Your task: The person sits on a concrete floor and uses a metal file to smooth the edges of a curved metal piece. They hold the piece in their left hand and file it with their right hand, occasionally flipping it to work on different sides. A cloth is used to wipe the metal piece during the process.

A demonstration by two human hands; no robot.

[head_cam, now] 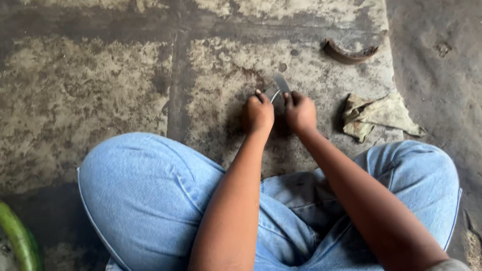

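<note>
I sit low with my knees apart in blue jeans [145, 195], looking down at a stained concrete floor [90, 100]. My left hand [258, 114] and my right hand [300, 112] are side by side on the floor between my knees, both closed on a curved grey metal piece [280, 84] that sticks out above the fingers. The lower part of the metal piece is hidden by my hands, so its full shape is unclear.
A curved rusty brown part [347, 53] lies on the floor at the upper right. A crumpled dirty rag [376, 116] lies just right of my right hand. A green curved object [19, 238] shows at the lower left edge.
</note>
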